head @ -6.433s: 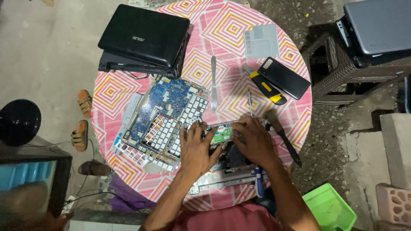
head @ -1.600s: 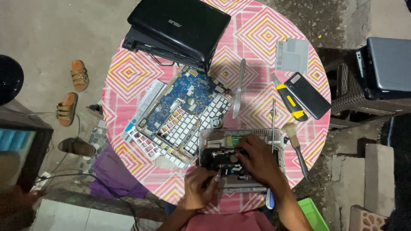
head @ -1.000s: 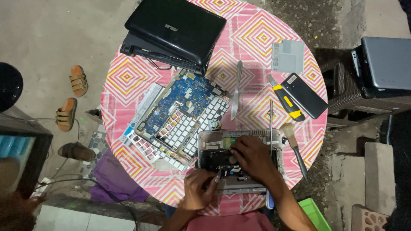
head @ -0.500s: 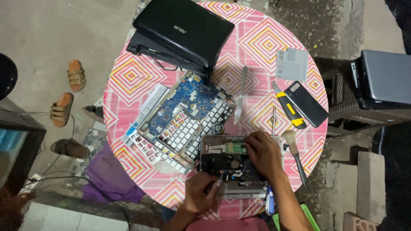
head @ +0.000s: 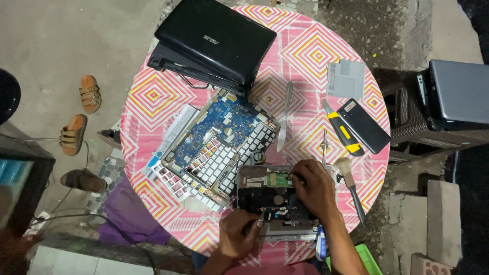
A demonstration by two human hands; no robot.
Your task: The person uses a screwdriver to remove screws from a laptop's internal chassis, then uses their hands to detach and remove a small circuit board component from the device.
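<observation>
Grey laptop base [head: 275,203]: I'm seeing left hand [head: 239,239] gripping 6 o'clock edge now, right hand [head: 316,188] pressing inside, grasp unclear

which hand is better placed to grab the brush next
Right. The right hand rests on the opened laptop base right beside the brush; the left hand is at the base's near edge, farther away.

My round pink-patterned table [head: 310,46] carries a closed black laptop [head: 216,38] at the far edge, with a keyboard frame [head: 214,153] just nearer me and a phone [head: 364,125] off right.
</observation>
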